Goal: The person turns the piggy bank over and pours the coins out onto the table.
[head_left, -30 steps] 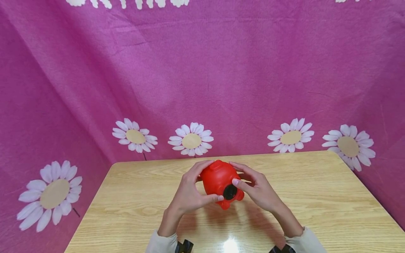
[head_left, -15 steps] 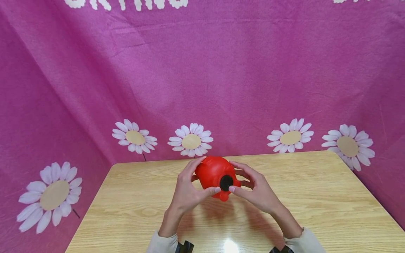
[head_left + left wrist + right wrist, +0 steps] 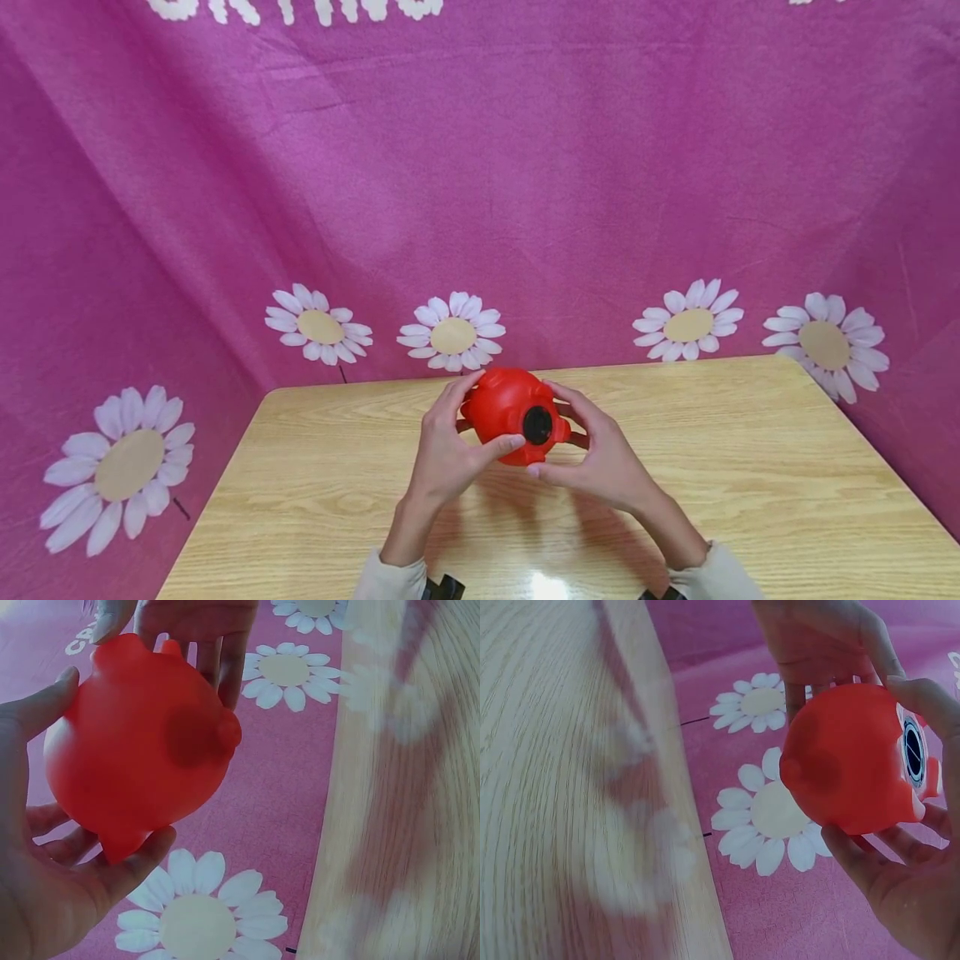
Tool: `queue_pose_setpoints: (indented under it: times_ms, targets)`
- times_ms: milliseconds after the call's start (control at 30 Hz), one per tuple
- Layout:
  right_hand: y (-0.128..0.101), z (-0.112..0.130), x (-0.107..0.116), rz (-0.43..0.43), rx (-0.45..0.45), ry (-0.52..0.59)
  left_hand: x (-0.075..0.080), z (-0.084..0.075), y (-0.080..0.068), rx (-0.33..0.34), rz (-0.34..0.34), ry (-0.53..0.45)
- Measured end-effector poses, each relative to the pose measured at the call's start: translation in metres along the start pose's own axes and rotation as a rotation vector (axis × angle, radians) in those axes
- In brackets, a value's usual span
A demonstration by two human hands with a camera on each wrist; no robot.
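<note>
A red piggy bank point(image 3: 498, 408) is held up above the table between both hands, its underside tilted toward the head camera. A round black plug point(image 3: 537, 425) sits in that underside among the stubby feet. My left hand point(image 3: 448, 450) grips the left side, thumb across the near face and fingers on the far side. From the right, my right hand point(image 3: 607, 458) holds it by the feet, with the thumb low beside a foot. The left wrist view shows the smooth body point(image 3: 142, 750) and a pointed ear below. In the right wrist view the plug point(image 3: 914, 751) faces right.
A light wood-grain table point(image 3: 315, 467) lies under the hands, with a bright glare spot near its front edge. Behind and beside it hangs a pink cloth point(image 3: 480, 167) printed with white daisies. Black wrist mounts point(image 3: 444, 587) show at the sleeves.
The piggy bank has shifted slightly up and left, its underside turning to show more of the plug and feet. My right thumb has slid off the plug area to below the feet.
</note>
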State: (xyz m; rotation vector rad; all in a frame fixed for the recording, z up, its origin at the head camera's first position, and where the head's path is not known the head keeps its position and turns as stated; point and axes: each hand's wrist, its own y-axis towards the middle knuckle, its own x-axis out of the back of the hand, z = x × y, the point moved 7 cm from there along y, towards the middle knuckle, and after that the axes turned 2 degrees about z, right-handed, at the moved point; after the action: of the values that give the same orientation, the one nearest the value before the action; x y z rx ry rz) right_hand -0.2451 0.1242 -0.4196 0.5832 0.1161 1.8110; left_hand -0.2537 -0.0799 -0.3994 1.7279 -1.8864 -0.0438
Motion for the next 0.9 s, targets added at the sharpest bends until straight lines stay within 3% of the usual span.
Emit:
queue_pose_setpoints:
  times_ms: [333, 567, 900]
  targets:
    - [0.0000, -0.0004, -0.0010, -0.030, 0.001, -0.060, -0.0016, -0.0007, -0.0003, 0.036, 0.044, 0.009]
    - [0.0003, 0.0003, 0.0018, -0.023, 0.011, -0.049, 0.0012, -0.0037, 0.0011, -0.007, 0.111, 0.025]
    - [0.0003, 0.0035, 0.0027, 0.010, 0.026, -0.074, 0.0048, -0.0093, 0.0006, -0.084, 0.108, 0.111]
